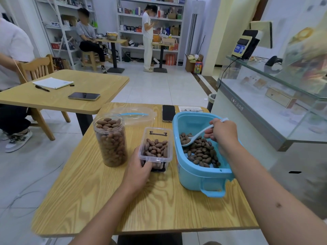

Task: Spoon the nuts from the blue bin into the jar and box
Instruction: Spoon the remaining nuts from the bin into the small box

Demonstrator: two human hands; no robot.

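Right hand (222,130) is gripping a pale spoon (196,136) by the handle, its bowl down among the nuts (201,151) in the blue bin (194,175). Left hand (139,168) is wrapped around the near end of the clear box (155,147), which is partly filled with nuts. Left of that stands the jar (111,140), packed nearly to the brim, all on the wooden table (141,206).

There is only one view, from a wide-angle camera on the person's head. It looks forward and down, from close above the light wooden tabletop (99,200), which fills the near part. Both forearms enter from the near edge. The far part shows white shelves (150,16), and straight lines bend at the edges.
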